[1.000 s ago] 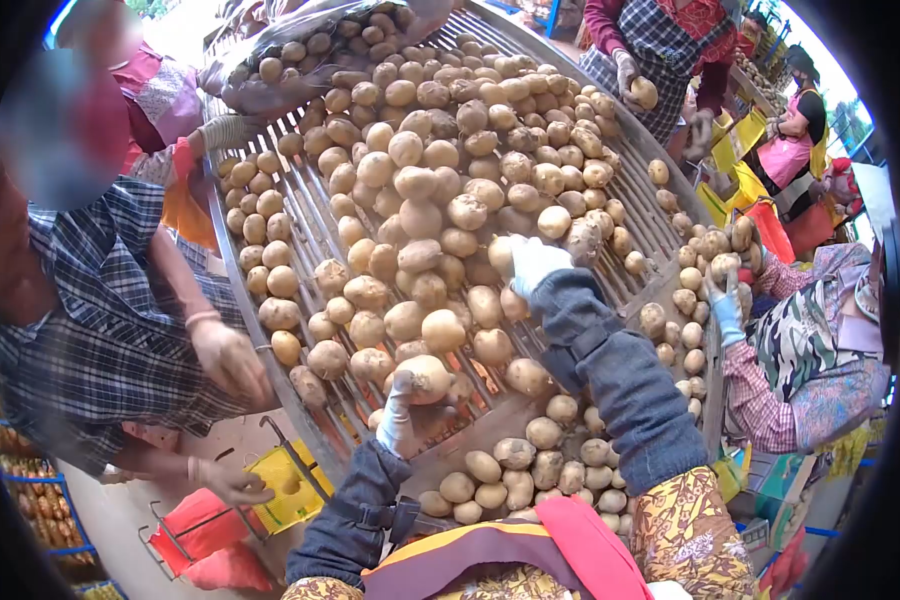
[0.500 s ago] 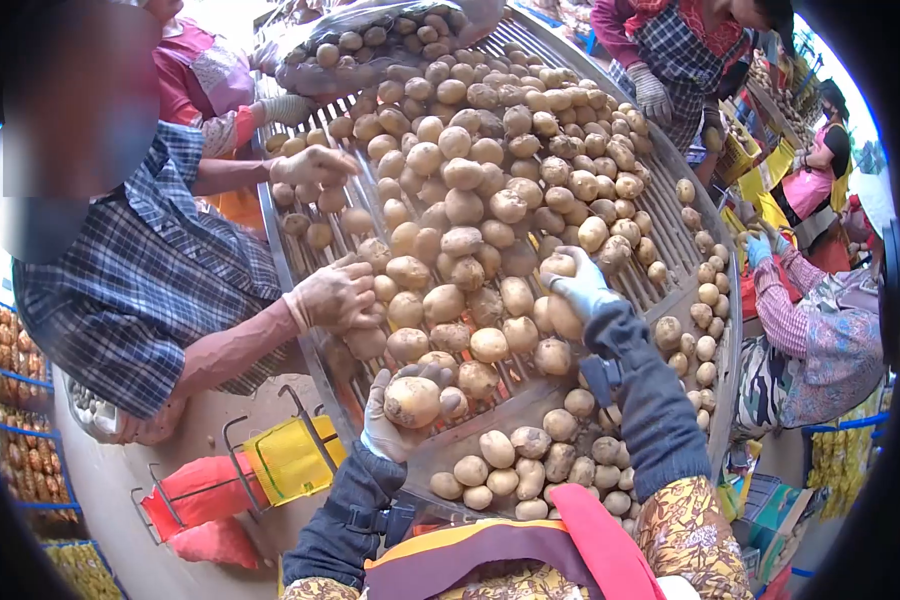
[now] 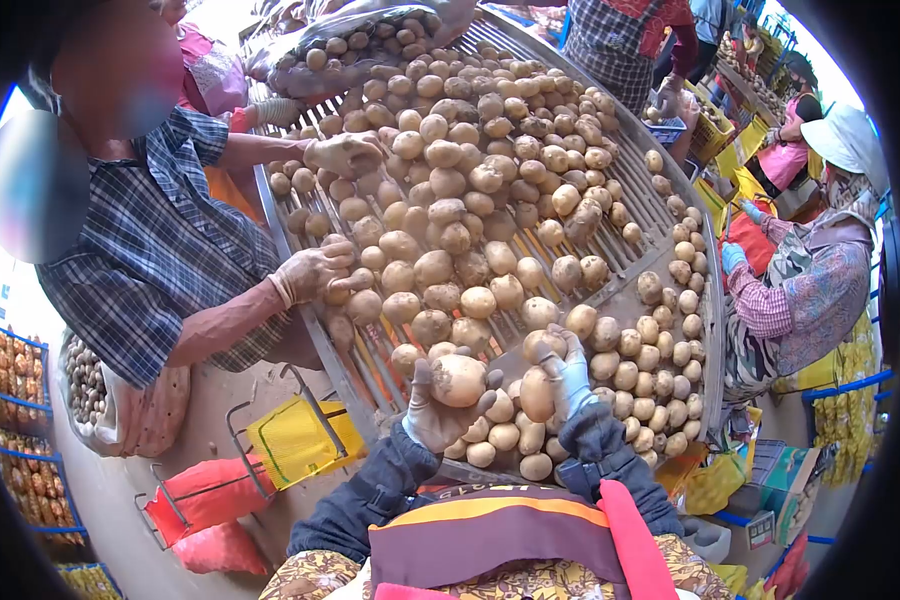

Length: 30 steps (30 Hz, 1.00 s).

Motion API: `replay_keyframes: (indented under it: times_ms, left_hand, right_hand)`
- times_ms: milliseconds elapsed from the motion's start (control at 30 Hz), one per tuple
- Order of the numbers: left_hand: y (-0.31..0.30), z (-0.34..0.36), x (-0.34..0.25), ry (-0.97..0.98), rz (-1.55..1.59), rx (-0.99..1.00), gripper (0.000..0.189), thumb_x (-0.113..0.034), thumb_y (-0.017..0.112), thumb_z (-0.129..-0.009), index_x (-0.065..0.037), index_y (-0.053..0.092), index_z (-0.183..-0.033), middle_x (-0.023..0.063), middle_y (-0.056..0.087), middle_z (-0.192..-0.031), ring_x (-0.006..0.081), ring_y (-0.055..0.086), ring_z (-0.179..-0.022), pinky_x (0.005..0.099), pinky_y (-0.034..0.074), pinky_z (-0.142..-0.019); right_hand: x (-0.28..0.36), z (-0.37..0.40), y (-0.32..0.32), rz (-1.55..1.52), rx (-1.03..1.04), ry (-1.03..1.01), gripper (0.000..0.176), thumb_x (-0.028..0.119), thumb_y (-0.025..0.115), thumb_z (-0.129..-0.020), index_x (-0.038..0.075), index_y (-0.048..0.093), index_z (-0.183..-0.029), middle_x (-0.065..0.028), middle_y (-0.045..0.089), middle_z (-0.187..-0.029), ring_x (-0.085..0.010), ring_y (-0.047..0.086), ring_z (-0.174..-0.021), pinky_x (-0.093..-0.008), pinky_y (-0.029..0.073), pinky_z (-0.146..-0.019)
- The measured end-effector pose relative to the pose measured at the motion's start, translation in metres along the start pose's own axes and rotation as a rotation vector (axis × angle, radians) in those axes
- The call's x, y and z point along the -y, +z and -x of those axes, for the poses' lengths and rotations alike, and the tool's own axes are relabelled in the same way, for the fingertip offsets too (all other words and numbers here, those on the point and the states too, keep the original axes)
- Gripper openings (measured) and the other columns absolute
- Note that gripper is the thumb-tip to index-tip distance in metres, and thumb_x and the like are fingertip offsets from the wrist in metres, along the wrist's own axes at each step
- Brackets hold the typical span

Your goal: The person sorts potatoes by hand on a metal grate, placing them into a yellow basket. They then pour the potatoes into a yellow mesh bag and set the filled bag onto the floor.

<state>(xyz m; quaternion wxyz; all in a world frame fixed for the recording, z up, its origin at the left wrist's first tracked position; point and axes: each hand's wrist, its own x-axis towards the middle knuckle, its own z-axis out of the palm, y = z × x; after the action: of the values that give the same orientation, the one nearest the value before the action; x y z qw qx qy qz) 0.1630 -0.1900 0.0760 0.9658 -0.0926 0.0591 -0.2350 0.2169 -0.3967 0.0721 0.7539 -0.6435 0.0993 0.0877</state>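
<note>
In the head view my gloved left hand [image 3: 433, 418] is closed around a large potato [image 3: 459, 380] at the near edge of the slatted sorting table [image 3: 630, 255]. To its right, my gloved right hand [image 3: 574, 380] grips a potato [image 3: 537, 393] in its fingers. Another potato [image 3: 543, 346] shows right at those fingertips. Loose potatoes lie below and between both hands in the near tray, and a large heap of potatoes [image 3: 450, 182] covers the slats beyond.
Across on the left, a person's hands [image 3: 315, 270] reach over the slats. A person in a white hat [image 3: 835, 140] stands at the right. A yellow mesh bag [image 3: 305, 440] and a red bag [image 3: 210, 495] hang on a metal frame at the left.
My right hand has come back from the heap toward me, with a potato in it. My left hand has shifted right, still holding its potato. Several potatoes now lie farther along the right tray.
</note>
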Motion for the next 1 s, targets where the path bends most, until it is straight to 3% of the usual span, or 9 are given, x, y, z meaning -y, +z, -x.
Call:
replay_keyframes:
  times_ms: [167, 233, 500, 633, 700, 800, 833, 900, 1000]
  left_hand:
    - [-0.009, 0.028, -0.007, 0.017, 0.028, -0.078, 0.061, -0.053, 0.061, -0.087, -0.004, 0.053, -0.124, 0.0196, 0.058, -0.119, 0.0399, 0.055, -0.116, 0.0523, 0.053, -0.092]
    - [-0.005, 0.038, -0.007, 0.038, 0.055, -0.107, 0.057, -0.051, 0.058, -0.089, -0.004, 0.055, -0.122, 0.0197, 0.061, -0.116, 0.0395, 0.060, -0.108, 0.0502, 0.055, -0.089]
    - [-0.013, 0.062, -0.015, 0.170, -0.119, -0.241, 0.051, -0.046, 0.056, -0.090, -0.005, 0.056, -0.121, 0.0207, 0.059, -0.122, 0.0378, 0.054, -0.118, 0.0527, 0.047, -0.099]
    - [-0.024, 0.080, -0.030, 0.233, -0.111, -0.355, 0.042, -0.042, 0.053, -0.092, -0.009, 0.058, -0.116, 0.0183, 0.060, -0.120, 0.0383, 0.053, -0.119, 0.0597, 0.041, -0.102]
    - [-0.032, 0.087, -0.032, 0.228, -0.108, -0.394, 0.037, -0.042, 0.054, -0.092, -0.010, 0.061, -0.111, 0.0175, 0.062, -0.117, 0.0373, 0.055, -0.117, 0.0616, 0.042, -0.099]
    - [-0.043, 0.082, -0.028, 0.171, -0.281, -0.460, 0.034, -0.038, 0.059, -0.091, -0.010, 0.062, -0.110, 0.0160, 0.064, -0.112, 0.0364, 0.058, -0.113, 0.0610, 0.045, -0.095]
    - [-0.044, 0.078, -0.027, 0.087, -0.206, -0.445, 0.037, -0.036, 0.060, -0.091, -0.010, 0.057, -0.117, 0.0165, 0.062, -0.114, 0.0366, 0.058, -0.112, 0.0612, 0.046, -0.095]
    - [-0.041, 0.071, -0.020, 0.009, -0.286, -0.459, 0.041, -0.035, 0.058, -0.093, -0.010, 0.052, -0.124, 0.0178, 0.061, -0.117, 0.0372, 0.058, -0.113, 0.0602, 0.048, -0.093]
    - [-0.028, 0.063, -0.013, -0.103, -0.326, -0.461, 0.042, -0.037, 0.057, -0.094, -0.007, 0.052, -0.123, 0.0167, 0.060, -0.118, 0.0337, 0.061, -0.108, 0.0551, 0.052, -0.089]
  right_hand:
    - [-0.023, 0.009, 0.013, 0.885, 0.137, -0.447, 0.067, 0.025, 0.079, -0.076, 0.004, 0.047, -0.131, -0.0176, 0.052, -0.120, -0.0327, 0.054, -0.112, -0.0398, 0.045, -0.098]
    - [-0.023, 0.021, 0.026, 1.060, 0.237, -0.330, 0.062, 0.029, 0.075, -0.078, 0.007, 0.051, -0.130, -0.0213, 0.048, -0.125, -0.0377, 0.050, -0.116, -0.0410, 0.042, -0.100]
    - [-0.051, 0.000, 0.011, 0.929, 0.143, -0.283, 0.036, 0.022, 0.067, -0.086, 0.003, 0.059, -0.116, -0.0193, 0.058, -0.112, -0.0326, 0.060, -0.102, -0.0378, 0.048, -0.091]
    - [-0.059, -0.025, -0.015, 0.180, 0.050, 0.106, 0.033, 0.021, 0.065, -0.088, 0.000, 0.059, -0.113, -0.0132, 0.063, -0.100, -0.0216, 0.062, -0.094, -0.0334, 0.050, -0.084]
    - [-0.039, -0.020, -0.009, 0.093, 0.062, 0.129, 0.036, 0.020, 0.065, -0.088, 0.000, 0.058, -0.117, -0.0119, 0.065, -0.100, -0.0206, 0.061, -0.099, -0.0325, 0.049, -0.087]
    - [-0.022, -0.027, 0.023, 0.788, 0.258, 0.026, 0.057, 0.032, 0.069, -0.083, 0.002, 0.052, -0.128, -0.0187, 0.061, -0.116, -0.0305, 0.058, -0.113, -0.0370, 0.045, -0.097]
    - [0.000, -0.020, 0.045, 1.284, 0.267, 0.056, 0.064, 0.039, 0.071, -0.079, 0.006, 0.051, -0.130, -0.0226, 0.055, -0.124, -0.0366, 0.054, -0.118, -0.0407, 0.044, -0.100]
    - [0.012, -0.023, 0.058, 1.488, 0.406, 0.137, 0.064, 0.039, 0.070, -0.078, 0.008, 0.051, -0.130, -0.0240, 0.050, -0.131, -0.0385, 0.051, -0.122, -0.0420, 0.043, -0.102]
    - [0.010, -0.042, 0.036, 1.198, 0.428, 0.143, 0.061, 0.034, 0.072, -0.077, 0.004, 0.052, -0.127, -0.0209, 0.060, -0.119, -0.0339, 0.058, -0.113, -0.0385, 0.046, -0.097]
